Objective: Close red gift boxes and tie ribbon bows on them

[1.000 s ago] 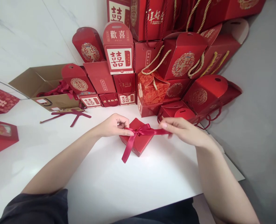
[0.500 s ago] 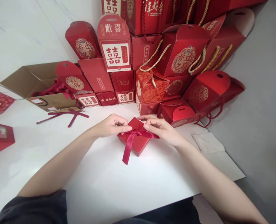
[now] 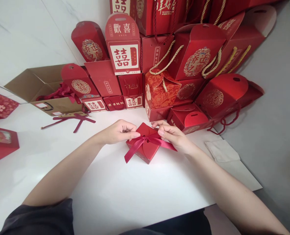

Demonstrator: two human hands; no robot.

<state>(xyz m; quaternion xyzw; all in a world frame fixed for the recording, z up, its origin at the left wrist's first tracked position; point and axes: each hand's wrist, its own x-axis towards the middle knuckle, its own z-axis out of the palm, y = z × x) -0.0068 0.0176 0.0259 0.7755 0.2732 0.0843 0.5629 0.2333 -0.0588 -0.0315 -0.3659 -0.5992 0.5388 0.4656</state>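
Note:
A small red gift box (image 3: 148,151) stands cornerwise on the white table, with a dark pink satin ribbon (image 3: 134,150) tied in a bow across its top. My left hand (image 3: 124,131) is closed at the box's left side, thumb and forefinger pinching the bow's left loop. From the right, my right hand (image 3: 170,132) pinches the other side of the bow between thumb and fingers. One ribbon tail hangs toward the lower left, the other stretches out to the right below my right hand. My fingers partly cover the loops.
Red gift boxes (image 3: 125,55) are stacked along the back, some with rope handles. An open cardboard box (image 3: 56,107) holding ribbons stands at back left, a loose ribbon bow (image 3: 78,119) before it. A folded white cloth (image 3: 222,150) lies at right, a red box (image 3: 2,145) at far left.
The left ribbon tail has swung outward to the left, and the right tail now extends further out. My right hand has shifted slightly rightward. The whole view has shifted a little.

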